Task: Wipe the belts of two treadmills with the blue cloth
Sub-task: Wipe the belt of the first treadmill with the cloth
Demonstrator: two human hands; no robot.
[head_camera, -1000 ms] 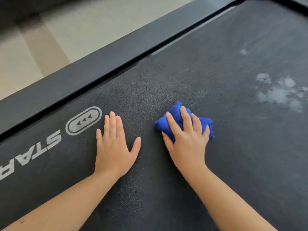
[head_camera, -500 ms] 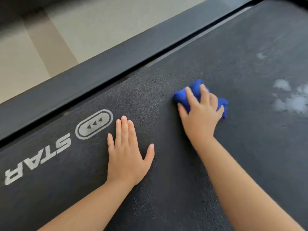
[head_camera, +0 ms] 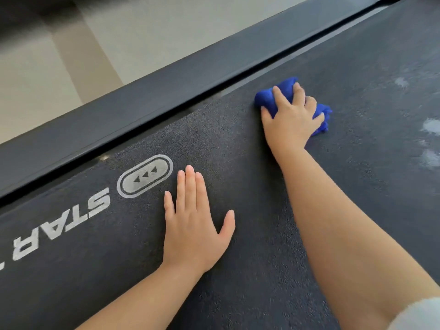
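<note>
A dark grey treadmill belt (head_camera: 273,234) fills most of the head view, printed with white letters and an oval arrow mark (head_camera: 145,176). The bunched blue cloth (head_camera: 271,96) lies on the belt near its far edge. My right hand (head_camera: 289,120) presses down on the blue cloth, fingers curled over it, arm stretched forward. Flat on the belt beside the arrow mark rests my left hand (head_camera: 194,225), fingers apart and holding nothing. Whitish smears (head_camera: 431,126) mark the belt at the far right.
A black side rail (head_camera: 166,91) runs diagonally along the belt's far edge, with a narrow gap between rail and belt. Beyond the rail lies a pale tiled floor (head_camera: 142,32) with a tan stripe.
My right hand has pushed the blue cloth away from me across the belt, from beside my left hand to near the side rail. My left hand has stayed flat in place.
</note>
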